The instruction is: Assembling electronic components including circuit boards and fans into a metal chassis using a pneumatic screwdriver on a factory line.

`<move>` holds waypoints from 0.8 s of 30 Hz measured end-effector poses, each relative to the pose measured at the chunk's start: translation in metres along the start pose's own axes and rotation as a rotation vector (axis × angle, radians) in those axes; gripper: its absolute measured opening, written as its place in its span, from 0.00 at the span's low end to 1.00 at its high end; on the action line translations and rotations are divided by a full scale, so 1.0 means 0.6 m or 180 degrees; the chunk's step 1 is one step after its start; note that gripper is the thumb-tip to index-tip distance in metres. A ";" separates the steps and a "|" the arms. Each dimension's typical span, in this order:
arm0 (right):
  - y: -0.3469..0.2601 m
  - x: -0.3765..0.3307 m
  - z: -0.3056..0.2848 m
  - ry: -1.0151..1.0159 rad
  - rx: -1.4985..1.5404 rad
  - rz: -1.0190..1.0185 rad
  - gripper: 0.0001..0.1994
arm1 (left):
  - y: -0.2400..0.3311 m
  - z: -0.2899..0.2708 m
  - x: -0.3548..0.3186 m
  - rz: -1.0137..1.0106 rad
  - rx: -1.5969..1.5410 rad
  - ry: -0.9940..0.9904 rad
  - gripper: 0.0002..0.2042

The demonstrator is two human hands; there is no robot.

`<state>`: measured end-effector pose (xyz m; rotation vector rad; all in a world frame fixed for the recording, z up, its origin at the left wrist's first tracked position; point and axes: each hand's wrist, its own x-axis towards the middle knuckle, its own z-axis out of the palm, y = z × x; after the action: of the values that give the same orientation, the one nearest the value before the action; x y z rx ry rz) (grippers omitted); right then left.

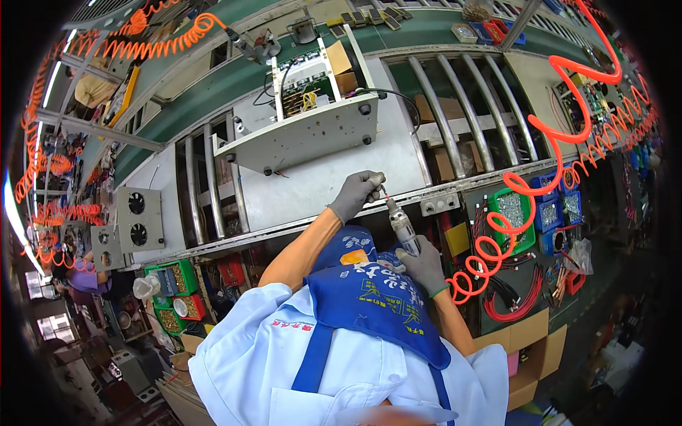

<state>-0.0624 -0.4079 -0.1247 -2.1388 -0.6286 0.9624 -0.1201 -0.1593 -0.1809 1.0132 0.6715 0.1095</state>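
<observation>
Two hands: both gloved, below the chassis (pixel 298 135).
Left hand (pixel 355 193): fingers pinched the driver's (pixel 402 227) tip.
Right hand (pixel 425 266): fingers wrapped the driver's body.

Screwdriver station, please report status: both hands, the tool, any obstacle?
Right hand grips powered screwdriver. Left hand pinches at its tip, over the tray edge. Grey metal chassis apart, behind. Orange coiled hose hangs right.

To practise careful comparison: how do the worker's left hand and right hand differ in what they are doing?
The left hand pinches the screwdriver's tip, while the right hand grips the body of the power screwdriver. The left hand is reached out over the grey tray; the right hand stays back near the blue apron. Both wear grey gloves.
</observation>
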 end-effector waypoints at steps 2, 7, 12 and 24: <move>-0.017 0.002 -0.006 -0.0046 0.0032 -0.0085 0.22 | 0.014 0.000 -0.011 -0.0029 -0.0096 0.0038 0.11; -0.050 0.017 -0.021 -0.0596 0.0546 0.0105 0.20 | 0.033 -0.019 -0.022 0.0096 -0.0665 -0.0531 0.15; -0.093 0.050 -0.017 -0.1902 0.2190 0.0588 0.15 | 0.048 -0.049 -0.013 0.0317 -0.1301 -0.0821 0.18; -0.138 0.142 0.051 -0.0986 0.1473 0.0458 0.16 | 0.121 -0.106 0.047 0.0313 -0.0497 -0.0185 0.12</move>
<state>-0.0464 -0.2865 -0.1147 -1.6551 -0.3513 1.3842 -0.1179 -0.0616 -0.1576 0.8956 0.5515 0.2144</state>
